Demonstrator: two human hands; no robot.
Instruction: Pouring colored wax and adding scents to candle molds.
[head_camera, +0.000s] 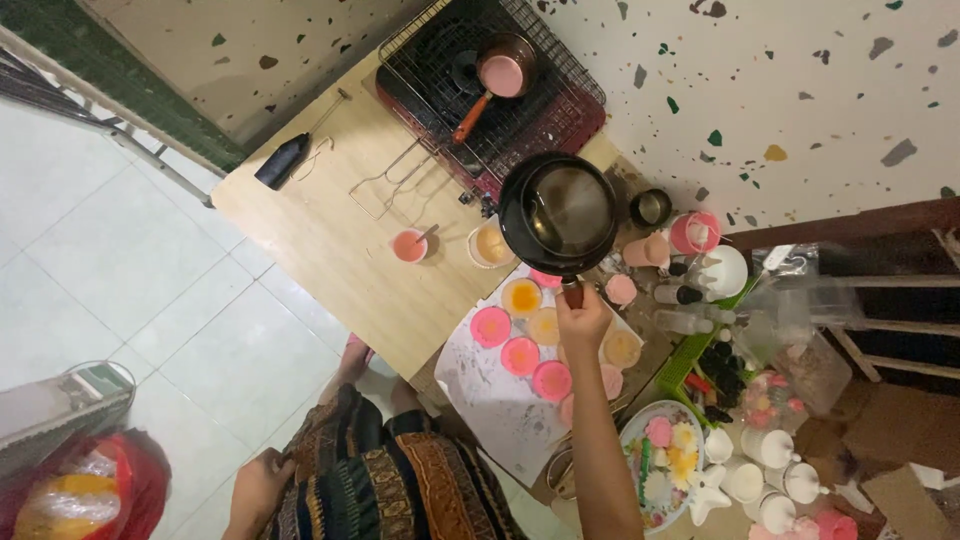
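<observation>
A: Right hand (583, 318) clamped on the short handle of the black round metal saucepan (558, 212). Held in the air, level, above the far end of the white stained paper sheet (480, 400). Pale liquid inside, by the look of it.

B: Left hand (258, 490)?

A: Down by the hip, against the patterned cloth. Well apart from the right. Open or curled, cannot tell.

B: Step in hand?

A: Judged as a carry-and-hover over the small round pink and yellow moulds (520, 356). No tilt yet. Any pour from here calls for a slow wrist roll and the lip right over one mould, since they sit close together.

B: Edges?

A: Pale wooden surface (330, 230), its left edge dropping to the tiled floor. Sheet overhangs the near edge. Red tabletop stove with wire rack (560, 120) just behind the saucepan, small copper pan of pink mix (503, 72) on it.

B: Open room?

A: Bare wood to the left, past the small pink cup with spoon (409, 245). Right side crowded: bottles, cups, green plastic basket (690, 360).
</observation>
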